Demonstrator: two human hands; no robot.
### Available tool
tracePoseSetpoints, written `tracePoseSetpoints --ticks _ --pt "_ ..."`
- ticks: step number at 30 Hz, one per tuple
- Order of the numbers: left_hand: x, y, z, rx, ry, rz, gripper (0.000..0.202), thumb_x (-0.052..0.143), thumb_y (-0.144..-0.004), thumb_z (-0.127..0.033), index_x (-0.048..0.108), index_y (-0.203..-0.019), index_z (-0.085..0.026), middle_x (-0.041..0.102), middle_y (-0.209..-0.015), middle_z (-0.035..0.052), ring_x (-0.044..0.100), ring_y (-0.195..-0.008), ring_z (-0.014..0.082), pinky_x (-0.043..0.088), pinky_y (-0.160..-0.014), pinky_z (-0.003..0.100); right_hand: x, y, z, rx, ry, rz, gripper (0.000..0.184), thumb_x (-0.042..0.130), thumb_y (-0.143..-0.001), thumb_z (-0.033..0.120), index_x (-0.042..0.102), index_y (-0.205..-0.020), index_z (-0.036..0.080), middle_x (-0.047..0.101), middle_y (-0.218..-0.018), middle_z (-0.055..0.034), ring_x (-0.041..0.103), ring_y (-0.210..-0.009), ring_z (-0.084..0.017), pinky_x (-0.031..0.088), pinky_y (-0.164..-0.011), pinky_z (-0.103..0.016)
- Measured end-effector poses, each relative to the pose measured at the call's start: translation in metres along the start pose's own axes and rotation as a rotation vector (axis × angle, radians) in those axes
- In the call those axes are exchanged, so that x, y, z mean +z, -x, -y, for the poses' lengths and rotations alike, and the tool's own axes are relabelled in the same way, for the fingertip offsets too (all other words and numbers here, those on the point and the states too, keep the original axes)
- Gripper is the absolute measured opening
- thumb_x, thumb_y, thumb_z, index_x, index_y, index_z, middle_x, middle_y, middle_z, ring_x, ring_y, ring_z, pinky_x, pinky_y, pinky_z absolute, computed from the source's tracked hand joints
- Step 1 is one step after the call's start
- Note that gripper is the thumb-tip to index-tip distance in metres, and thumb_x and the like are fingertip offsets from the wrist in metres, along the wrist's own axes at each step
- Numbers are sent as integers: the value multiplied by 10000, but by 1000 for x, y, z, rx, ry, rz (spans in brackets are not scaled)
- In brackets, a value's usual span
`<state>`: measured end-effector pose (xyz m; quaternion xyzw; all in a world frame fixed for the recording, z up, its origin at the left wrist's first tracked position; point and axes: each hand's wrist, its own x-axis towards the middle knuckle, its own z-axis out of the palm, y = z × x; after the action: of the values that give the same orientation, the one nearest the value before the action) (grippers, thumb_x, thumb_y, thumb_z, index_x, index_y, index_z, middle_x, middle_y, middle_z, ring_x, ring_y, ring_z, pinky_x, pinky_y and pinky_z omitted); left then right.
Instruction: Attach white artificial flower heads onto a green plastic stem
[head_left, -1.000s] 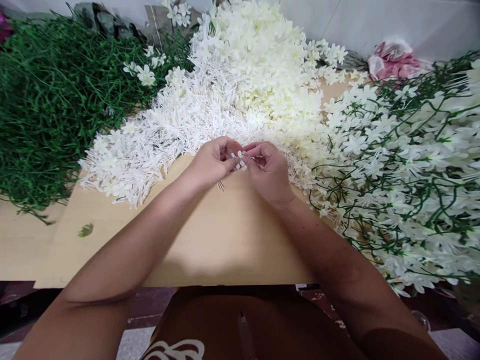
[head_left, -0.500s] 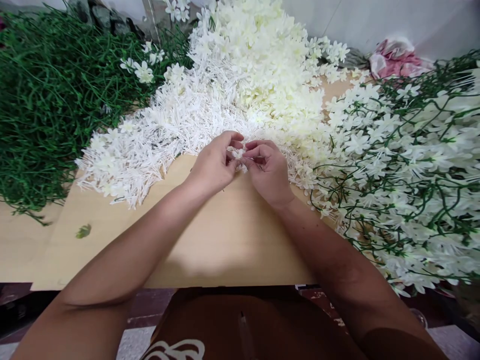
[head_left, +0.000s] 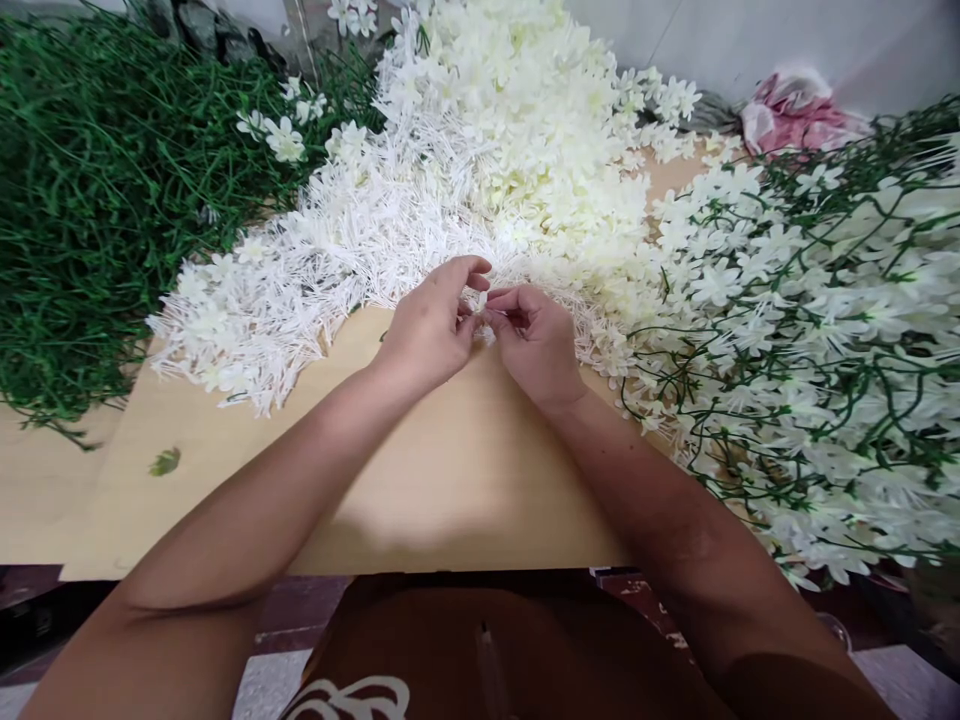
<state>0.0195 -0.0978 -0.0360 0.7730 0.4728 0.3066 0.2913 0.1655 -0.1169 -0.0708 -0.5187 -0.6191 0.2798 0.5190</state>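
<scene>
My left hand (head_left: 431, 325) and my right hand (head_left: 534, 340) meet fingertip to fingertip over the far part of a light wooden board (head_left: 420, 470). Both are closed in a pinch on one small white artificial flower piece (head_left: 481, 310), mostly hidden between the fingers. Just beyond them lies a heap of white spiky plastic flower centres (head_left: 315, 260). Behind that rises a mound of cream fabric petals (head_left: 540, 130).
A pile of bare green plastic stems (head_left: 97, 200) fills the left. Finished green sprays with white blossoms (head_left: 810, 330) crowd the right. A pink cloth bundle (head_left: 795, 115) lies at the back right. A small green leaf scrap (head_left: 165, 461) sits on the board's left.
Both hands have shifted slightly away from me toward the white heap. The flower piece, clearly seen between the fingers earlier, is now nearly covered by them.
</scene>
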Motion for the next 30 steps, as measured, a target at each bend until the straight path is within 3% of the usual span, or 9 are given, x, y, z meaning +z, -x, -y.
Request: tracePoseSetpoints --ticks 5,9,15,19,22,26,30 --pt "-1 2 -7 95 -115 3 469 514 -809 -98 526 -1264 -212 637 -1206 67 628 -918 172 508 -807 309 -1 -1 0 -9 26 -32 75 585 -802 166 565 -746 212 675 -808 -3 619 -723 -143 521 -707 -319" --pt "-1 3 -10 100 -129 14 478 501 -808 -89 531 -1268 -215 629 -1219 68 640 -954 183 516 -817 311 -3 -1 2 -58 88 -38 85 561 -802 159 560 -735 212 645 -751 3 597 -703 -143 504 -690 -314" --pt "-10 1 -7 35 146 4 475 587 -762 -151 556 -1232 -210 634 -1223 72 640 -913 165 528 -763 266 -7 -5 1 -9 -96 -52 77 634 -788 192 573 -743 209 668 -784 9 610 -709 -122 516 -672 -284" --pt "-9 -4 -4 -130 374 39 213 561 -769 -152 640 -967 -162 688 -933 53 651 -765 144 508 -671 252 -9 -10 0 113 -323 -58 149 726 -733 242 580 -740 214 655 -734 39 597 -623 -94 520 -600 -254" --pt "-5 -8 -3 -205 454 21 105 617 -740 -159 636 -843 -154 648 -717 14 618 -667 133 489 -635 254 -9 -11 1 178 -445 -15 240 786 -690 320 575 -727 213 637 -683 57 582 -565 -78 522 -561 -243" --pt "-4 -9 -5 -231 507 -38 59 642 -722 -150 615 -774 -156 622 -662 -7 588 -635 116 471 -620 243 -8 -11 4 229 -502 25 335 829 -634 407 566 -705 212 601 -612 76 557 -525 -69 511 -531 -235" --pt "-8 -7 -7 -231 498 -10 68 671 -727 -163 617 -765 -151 609 -660 -7 564 -624 108 439 -588 231 -7 -9 5 215 -465 43 337 830 -643 415 571 -707 208 598 -623 69 553 -540 -72 503 -535 -237"
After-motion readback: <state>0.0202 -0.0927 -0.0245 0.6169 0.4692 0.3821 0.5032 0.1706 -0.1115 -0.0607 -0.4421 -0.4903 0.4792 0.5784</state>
